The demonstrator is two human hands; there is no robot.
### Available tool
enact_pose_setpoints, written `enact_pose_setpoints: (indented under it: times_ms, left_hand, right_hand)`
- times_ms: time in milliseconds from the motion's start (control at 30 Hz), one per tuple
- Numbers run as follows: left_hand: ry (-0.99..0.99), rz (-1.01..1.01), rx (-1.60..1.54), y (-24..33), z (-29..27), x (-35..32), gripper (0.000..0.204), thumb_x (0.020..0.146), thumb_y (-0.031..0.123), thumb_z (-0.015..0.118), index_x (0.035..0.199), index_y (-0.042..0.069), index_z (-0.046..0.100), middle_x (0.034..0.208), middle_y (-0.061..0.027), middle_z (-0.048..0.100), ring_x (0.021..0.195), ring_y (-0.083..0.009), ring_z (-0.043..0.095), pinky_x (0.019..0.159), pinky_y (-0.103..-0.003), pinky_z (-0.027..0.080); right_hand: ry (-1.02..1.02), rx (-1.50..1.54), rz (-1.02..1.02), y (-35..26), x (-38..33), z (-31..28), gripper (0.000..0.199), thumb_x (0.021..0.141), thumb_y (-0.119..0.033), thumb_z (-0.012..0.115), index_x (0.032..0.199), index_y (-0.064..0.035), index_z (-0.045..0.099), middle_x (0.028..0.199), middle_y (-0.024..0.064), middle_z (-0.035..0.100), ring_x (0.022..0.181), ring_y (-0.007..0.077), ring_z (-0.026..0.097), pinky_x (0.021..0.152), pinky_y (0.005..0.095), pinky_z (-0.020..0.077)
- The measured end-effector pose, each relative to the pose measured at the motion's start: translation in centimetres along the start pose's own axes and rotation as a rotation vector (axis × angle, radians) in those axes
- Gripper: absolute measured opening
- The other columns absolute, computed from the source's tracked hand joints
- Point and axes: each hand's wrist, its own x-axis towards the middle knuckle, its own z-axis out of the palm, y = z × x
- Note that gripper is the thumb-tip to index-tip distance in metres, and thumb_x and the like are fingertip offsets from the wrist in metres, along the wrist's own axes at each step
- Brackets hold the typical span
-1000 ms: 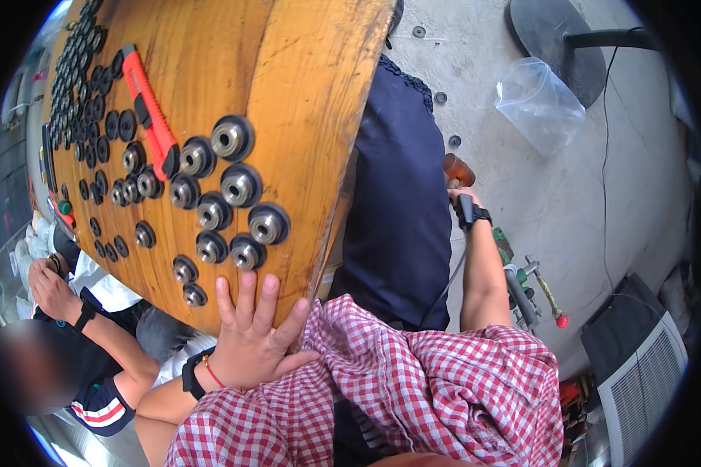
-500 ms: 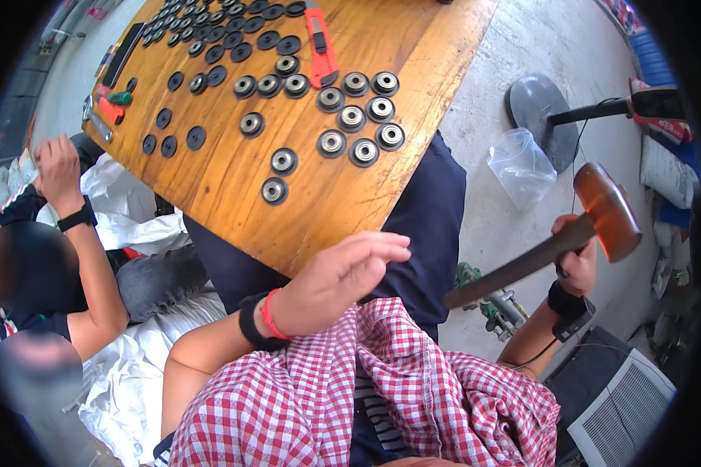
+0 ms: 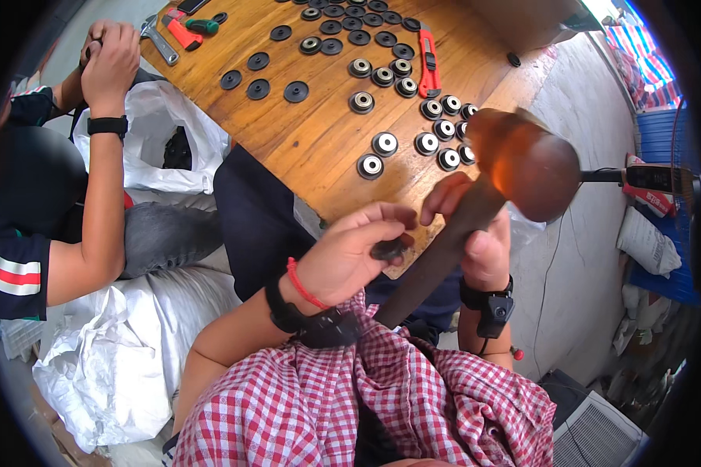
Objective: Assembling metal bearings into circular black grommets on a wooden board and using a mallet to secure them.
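Above the wooden table [image 3: 319, 148] edge, your left hand [image 3: 346, 257] pinches a small black disc [image 3: 387, 249] (fingertips closed), your right hand [image 3: 479, 233] grips a brown-headed wooden mallet [image 3: 522, 167]

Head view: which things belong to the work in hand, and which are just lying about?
In hand:
- hammer, gripped by the right hand
- small black part, pinched in the left hand
- black wheels on the wooden board

Lying about:
- red utility knife
- white plastic bag
- wrench

wheels [image 3: 385, 143] on table [image 3: 319, 148], hammer [image 3: 522, 165] right
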Motion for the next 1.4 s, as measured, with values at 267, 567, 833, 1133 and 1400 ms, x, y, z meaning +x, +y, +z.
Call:
enact_pose_setpoints:
  times_ms: [267, 567, 833, 1133, 1400]
  left_hand:
    - [0.229, 0.349, 0.994, 20.6, -6.8, 1.2, 0.03, 0.085, 0.002, 0.057, 0.114, -0.003, 0.053, 0.105, -0.0055, 0.057, 0.099, -0.0102, 0.054, 0.09, -0.025, 0.042]
    - [0.403, 0.896, 2.158, 30.9, -8.9, 7.7, 0.03, 0.08, -0.002, 0.052, 0.109, 0.0, 0.058, 0.104, -0.0193, 0.062, 0.098, -0.0358, 0.059, 0.087, -0.04, 0.047]
    - [0.243, 0.964, 2.237, 26.3, -7.9, 6.8, 0.036, 0.084, 0.002, 0.053, 0.12, 0.002, 0.053, 0.13, -0.0185, 0.049, 0.125, -0.0337, 0.042, 0.102, -0.041, 0.038]
    - [-0.003, 0.634, 2.106, 23.8, -8.6, 7.2, 0.039, 0.094, 0.02, 0.048, 0.126, -0.002, 0.049, 0.132, -0.0205, 0.047, 0.132, -0.0345, 0.034, 0.107, -0.041, 0.031]
    - [-0.14, 0.682, 2.048, 13.7, -8.4, 4.6, 0.044, 0.086, 0.02, 0.058, 0.125, 0.001, 0.051, 0.133, -0.0209, 0.044, 0.131, -0.039, 0.034, 0.107, -0.045, 0.031]
  right_hand:
    - [0.387, -0.187, -0.039, -2.5, 5.8, 1.6, 0.056, 0.075, -0.043, 0.07, 0.102, 0.0026, 0.052, 0.078, 0.0129, 0.058, 0.067, 0.0218, 0.059, 0.06, 0.0302, 0.048]
    - [0.545, -0.305, 0.056, -3.1, 6.3, 1.4, 0.057, 0.074, -0.046, 0.07, 0.1, 0.0017, 0.052, 0.076, 0.011, 0.058, 0.065, 0.018, 0.057, 0.059, 0.0281, 0.0468]
    - [0.543, -0.305, -0.025, -3.1, 5.6, 0.5, 0.055, 0.078, -0.042, 0.067, 0.104, 0.0026, 0.05, 0.08, 0.0117, 0.056, 0.069, 0.0201, 0.058, 0.061, 0.0293, 0.0471]
    - [0.542, -0.287, -0.085, -2.5, 5.2, 0.1, 0.053, 0.081, -0.037, 0.066, 0.11, 0.0046, 0.049, 0.083, 0.0127, 0.056, 0.072, 0.0219, 0.058, 0.066, 0.0324, 0.0501]
    - [0.483, -0.428, 0.071, -1.6, 3.1, -0.8, 0.052, 0.08, -0.035, 0.065, 0.11, 0.0048, 0.049, 0.081, 0.011, 0.055, 0.07, 0.0207, 0.056, 0.064, 0.0309, 0.0469]
